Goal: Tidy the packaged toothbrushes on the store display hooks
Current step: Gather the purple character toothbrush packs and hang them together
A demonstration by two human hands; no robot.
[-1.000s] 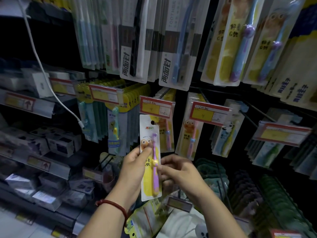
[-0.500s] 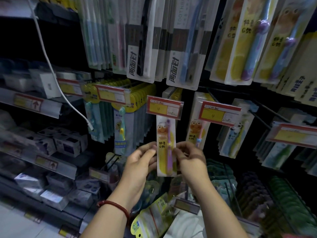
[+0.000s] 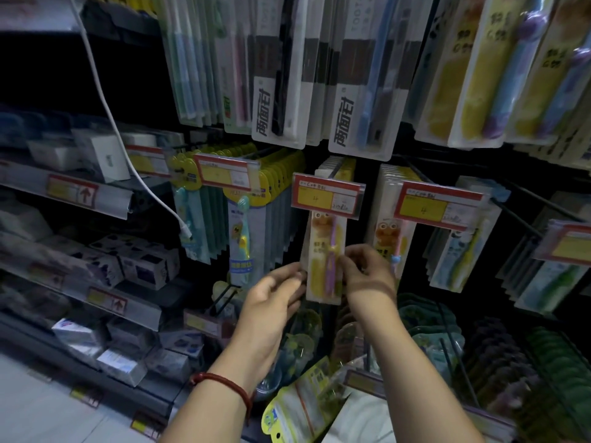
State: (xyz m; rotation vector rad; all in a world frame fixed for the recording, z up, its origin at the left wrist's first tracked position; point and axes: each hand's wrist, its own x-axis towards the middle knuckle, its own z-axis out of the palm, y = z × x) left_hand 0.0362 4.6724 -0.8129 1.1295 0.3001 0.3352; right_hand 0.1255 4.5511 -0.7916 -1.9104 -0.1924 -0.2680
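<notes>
Head view: our left hand (image 3: 275, 298) and right hand (image 3: 367, 273) pinch the side edges of a yellow toothbrush pack (image 3: 321, 276), upright beneath the middle price tag (image 3: 327, 196). We judge it nearly hung; neighbouring rows (image 3: 391, 241) look orderly.

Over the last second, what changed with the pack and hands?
The pack went up and right, from free in front of the shelf to just under the price tag, its top now hidden behind it; whether it is hooked cannot be told. The left hand and right hand shifted to its side edges. Both hands still hold it; neighbouring packs unchanged.
</notes>
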